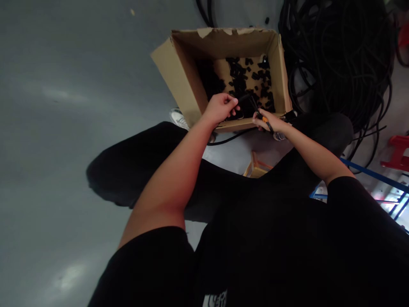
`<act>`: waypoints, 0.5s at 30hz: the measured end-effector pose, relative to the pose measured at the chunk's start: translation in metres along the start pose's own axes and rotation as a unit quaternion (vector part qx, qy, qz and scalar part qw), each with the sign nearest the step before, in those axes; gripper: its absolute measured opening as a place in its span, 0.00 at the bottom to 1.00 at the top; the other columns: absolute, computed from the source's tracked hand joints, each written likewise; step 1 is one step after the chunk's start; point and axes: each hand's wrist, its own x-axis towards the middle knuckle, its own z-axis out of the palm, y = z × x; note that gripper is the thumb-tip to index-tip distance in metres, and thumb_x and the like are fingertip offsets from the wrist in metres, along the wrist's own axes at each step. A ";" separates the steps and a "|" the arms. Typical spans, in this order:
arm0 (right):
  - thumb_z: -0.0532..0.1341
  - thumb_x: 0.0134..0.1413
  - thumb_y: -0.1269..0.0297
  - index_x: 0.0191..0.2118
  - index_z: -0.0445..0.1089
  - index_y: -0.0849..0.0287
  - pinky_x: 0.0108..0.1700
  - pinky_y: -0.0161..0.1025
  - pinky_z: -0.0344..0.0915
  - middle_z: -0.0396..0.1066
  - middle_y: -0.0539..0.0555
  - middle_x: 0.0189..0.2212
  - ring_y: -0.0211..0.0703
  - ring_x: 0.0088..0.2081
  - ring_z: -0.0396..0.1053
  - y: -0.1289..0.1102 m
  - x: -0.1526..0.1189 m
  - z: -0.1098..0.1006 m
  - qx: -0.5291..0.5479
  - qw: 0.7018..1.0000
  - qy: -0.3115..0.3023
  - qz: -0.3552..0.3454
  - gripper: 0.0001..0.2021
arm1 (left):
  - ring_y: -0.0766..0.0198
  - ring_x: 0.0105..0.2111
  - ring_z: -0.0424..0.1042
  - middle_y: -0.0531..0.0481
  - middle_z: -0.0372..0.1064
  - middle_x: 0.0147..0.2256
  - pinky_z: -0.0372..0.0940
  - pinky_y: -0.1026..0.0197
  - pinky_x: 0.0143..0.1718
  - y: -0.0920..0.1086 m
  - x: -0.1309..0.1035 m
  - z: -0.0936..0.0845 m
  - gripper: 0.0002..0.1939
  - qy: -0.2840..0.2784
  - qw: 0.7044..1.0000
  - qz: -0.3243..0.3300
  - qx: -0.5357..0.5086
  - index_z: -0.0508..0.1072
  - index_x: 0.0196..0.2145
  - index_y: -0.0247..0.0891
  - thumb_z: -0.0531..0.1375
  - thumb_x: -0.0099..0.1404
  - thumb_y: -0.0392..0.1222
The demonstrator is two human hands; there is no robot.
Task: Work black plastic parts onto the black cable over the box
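Note:
My left hand [222,106] is closed over the near side of an open cardboard box [182,76], pinching a black strip [244,98], perhaps a piece of tubing. In my right hand [271,121] are scissors [265,120] with orange and black handles, their dark blades pointing up and left beside the strip's end. Whether the blades touch the strip is hard to tell. Many short black pieces [236,74] lie scattered on the box floor, with a denser dark heap on its left side.
A large tangled pile of black hose or cable [338,64] lies on the floor right of the box. A red stool [396,153] stands at the right edge, near a blue metal frame [373,172]. Under my legs is a small wooden stool [257,168].

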 end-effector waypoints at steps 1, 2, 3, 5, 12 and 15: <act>0.76 0.77 0.48 0.51 0.68 0.53 0.40 0.37 0.78 0.71 0.49 0.38 0.41 0.35 0.75 0.001 0.001 0.002 0.004 1.000 -0.007 -0.019 0.20 | 0.63 0.29 0.74 0.49 0.79 0.33 0.69 0.63 0.36 0.001 -0.001 0.002 0.19 -0.003 1.000 -0.006 -0.012 0.73 0.39 0.42 0.78 0.79 0.46; 0.74 0.77 0.51 0.51 0.68 0.53 0.44 0.39 0.80 0.71 0.50 0.41 0.42 0.38 0.75 0.002 0.001 0.004 0.002 0.999 -0.015 -0.042 0.17 | 0.63 0.30 0.76 0.48 0.80 0.34 0.70 0.63 0.36 0.002 -0.002 0.004 0.19 -0.011 1.000 -0.011 -0.021 0.73 0.39 0.42 0.78 0.79 0.46; 0.73 0.77 0.52 0.52 0.68 0.53 0.48 0.41 0.81 0.72 0.51 0.43 0.43 0.41 0.75 0.002 0.002 0.005 -0.005 0.998 -0.021 -0.066 0.16 | 0.63 0.31 0.77 0.47 0.81 0.35 0.70 0.64 0.36 0.003 -0.004 0.006 0.19 -0.022 0.999 -0.015 -0.028 0.73 0.39 0.41 0.78 0.80 0.46; 0.73 0.76 0.52 0.52 0.68 0.52 0.54 0.44 0.81 0.72 0.51 0.44 0.45 0.44 0.74 0.001 0.004 0.007 -0.024 0.994 -0.025 -0.100 0.15 | 0.63 0.31 0.78 0.45 0.83 0.37 0.71 0.63 0.36 0.005 -0.006 0.012 0.18 -0.048 0.998 -0.020 -0.035 0.74 0.39 0.40 0.78 0.80 0.45; 0.69 0.79 0.51 0.51 0.66 0.51 0.53 0.44 0.77 0.69 0.48 0.39 0.45 0.42 0.70 -0.006 0.006 0.007 -0.032 0.994 -0.020 -0.103 0.13 | 0.64 0.29 0.78 0.46 0.85 0.37 0.70 0.65 0.34 0.012 -0.009 0.019 0.17 -0.047 0.997 -0.038 -0.037 0.72 0.39 0.41 0.76 0.80 0.40; 0.70 0.79 0.49 0.51 0.66 0.51 0.52 0.42 0.74 0.68 0.47 0.37 0.45 0.42 0.69 -0.007 0.004 0.004 -0.035 0.994 -0.015 -0.098 0.15 | 0.67 0.28 0.76 0.47 0.84 0.37 0.68 0.66 0.33 0.020 -0.013 0.018 0.17 -0.028 0.998 -0.051 -0.033 0.72 0.40 0.40 0.76 0.82 0.41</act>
